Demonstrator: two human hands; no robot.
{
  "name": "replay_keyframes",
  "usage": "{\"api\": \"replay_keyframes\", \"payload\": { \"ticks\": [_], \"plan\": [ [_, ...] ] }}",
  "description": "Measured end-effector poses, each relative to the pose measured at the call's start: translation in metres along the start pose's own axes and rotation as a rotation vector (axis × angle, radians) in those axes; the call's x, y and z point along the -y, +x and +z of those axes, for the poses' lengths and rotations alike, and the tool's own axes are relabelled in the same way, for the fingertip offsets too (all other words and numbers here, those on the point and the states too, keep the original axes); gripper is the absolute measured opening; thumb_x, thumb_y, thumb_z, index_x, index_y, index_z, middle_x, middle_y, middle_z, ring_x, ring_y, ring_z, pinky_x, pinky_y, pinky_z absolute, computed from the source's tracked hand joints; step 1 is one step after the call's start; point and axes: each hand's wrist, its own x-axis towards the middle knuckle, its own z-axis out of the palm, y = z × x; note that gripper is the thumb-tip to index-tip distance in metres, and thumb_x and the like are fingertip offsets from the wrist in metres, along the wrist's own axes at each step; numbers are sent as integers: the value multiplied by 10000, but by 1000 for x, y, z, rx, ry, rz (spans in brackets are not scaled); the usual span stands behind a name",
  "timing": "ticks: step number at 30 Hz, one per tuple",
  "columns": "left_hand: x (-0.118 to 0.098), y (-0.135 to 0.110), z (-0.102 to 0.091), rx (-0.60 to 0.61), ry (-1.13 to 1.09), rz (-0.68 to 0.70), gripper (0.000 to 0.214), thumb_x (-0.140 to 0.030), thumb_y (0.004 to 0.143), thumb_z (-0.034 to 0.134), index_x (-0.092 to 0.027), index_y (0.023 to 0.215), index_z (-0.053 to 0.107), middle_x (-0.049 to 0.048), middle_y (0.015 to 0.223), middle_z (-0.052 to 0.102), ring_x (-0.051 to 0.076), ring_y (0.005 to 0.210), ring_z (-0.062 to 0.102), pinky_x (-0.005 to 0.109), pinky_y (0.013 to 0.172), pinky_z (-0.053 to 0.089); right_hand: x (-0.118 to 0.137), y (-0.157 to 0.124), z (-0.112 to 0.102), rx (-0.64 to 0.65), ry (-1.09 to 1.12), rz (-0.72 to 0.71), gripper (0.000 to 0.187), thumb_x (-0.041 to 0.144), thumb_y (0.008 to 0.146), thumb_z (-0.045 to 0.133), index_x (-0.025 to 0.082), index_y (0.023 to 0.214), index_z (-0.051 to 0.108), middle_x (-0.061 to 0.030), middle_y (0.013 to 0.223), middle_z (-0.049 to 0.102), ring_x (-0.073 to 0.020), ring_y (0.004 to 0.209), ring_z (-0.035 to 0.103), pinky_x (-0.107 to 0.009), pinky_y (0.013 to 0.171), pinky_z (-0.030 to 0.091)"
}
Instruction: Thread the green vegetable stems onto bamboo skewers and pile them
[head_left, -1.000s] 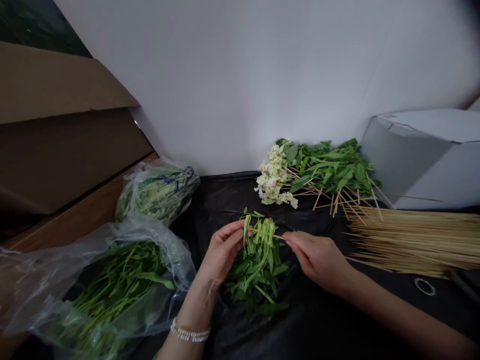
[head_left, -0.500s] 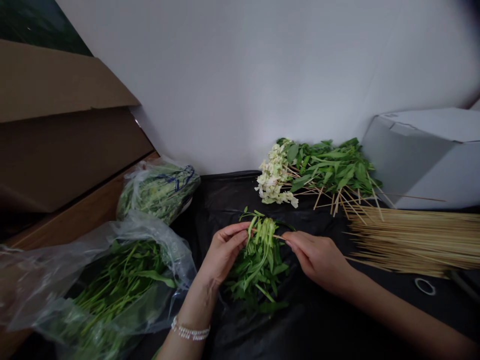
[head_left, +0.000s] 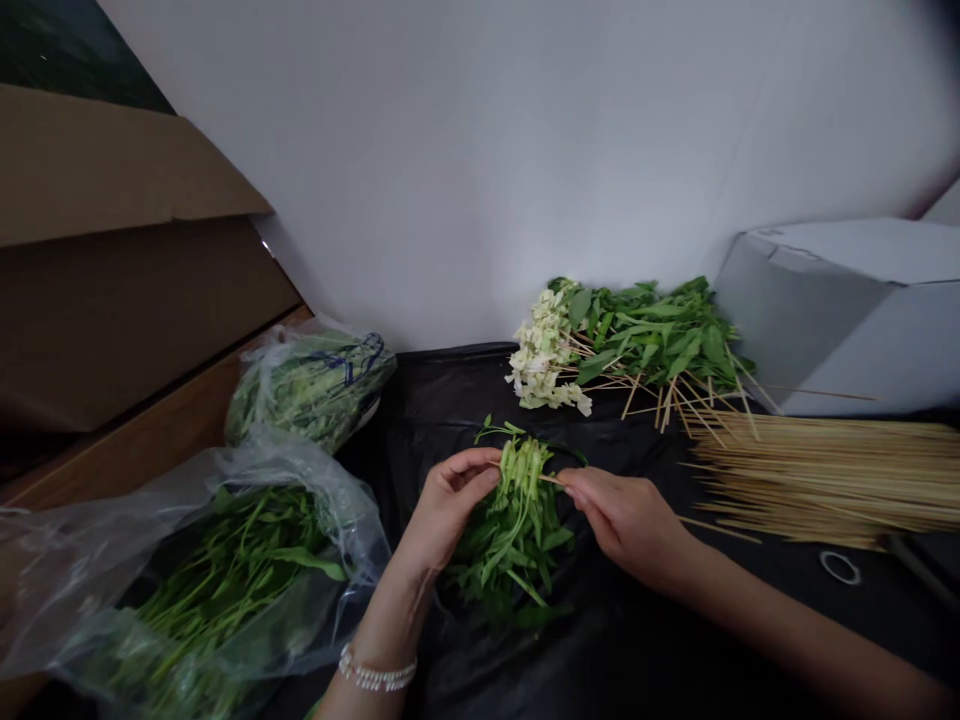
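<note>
Green leafy stems (head_left: 514, 540) hang in a row from a thin bamboo skewer (head_left: 551, 479), their pale ends folded over it and the leaves lying down on black sheeting. My right hand (head_left: 626, 515) grips the skewer at its right side. With thumb and fingertips together, my left hand (head_left: 457, 500) pinches at the skewer's left end, against the outermost stem. A beaded bracelet (head_left: 377, 677) circles my left wrist. The skewer's far ends are hidden by my fingers and palm.
Finished-looking skewers of greens (head_left: 675, 335) and pale cauliflower-like pieces (head_left: 541, 355) lie at the back. Bare bamboo skewers (head_left: 832, 480) are piled right, near a white box (head_left: 847, 310) and a ring (head_left: 840, 568). Bagged greens (head_left: 240, 560), another bag (head_left: 315, 385) and a cardboard box (head_left: 127, 300) stand left.
The folded stem ends sit closer and more evenly side by side on the skewer. Both hands keep their hold. The whole view has shifted slightly.
</note>
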Motion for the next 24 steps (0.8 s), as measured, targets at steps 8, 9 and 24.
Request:
{"api": "replay_keyframes", "payload": {
  "ticks": [8, 9, 24],
  "plan": [
    [-7, -12, 18, 176, 242, 6, 327, -365, 749, 776, -151, 996, 757, 102, 1058, 735, 247, 939, 668, 331, 855, 511, 9, 4, -8, -37, -41, -88, 265, 170, 983, 388, 140, 1068, 638, -47, 821, 712, -157, 678, 680, -267, 600, 514],
    [-8, -12, 17, 143, 204, -5, 296, -382, 769, 754, -145, 946, 765, 94, 982, 748, 225, 860, 675, 314, 804, 524, 7, 4, -11, -39, -55, -84, 271, 174, 986, 386, 141, 1079, 639, -45, 822, 713, -156, 674, 681, -268, 600, 516],
    [-14, -2, -7, -266, -204, 81, 363, -286, 668, 837, -199, 981, 676, -26, 705, 687, 128, 697, 654, 231, 698, 498, -33, 15, -40, 22, -10, 207, 240, 260, 982, 382, 207, 970, 616, -20, 797, 679, -153, 711, 649, -280, 661, 491]
  ]
}}
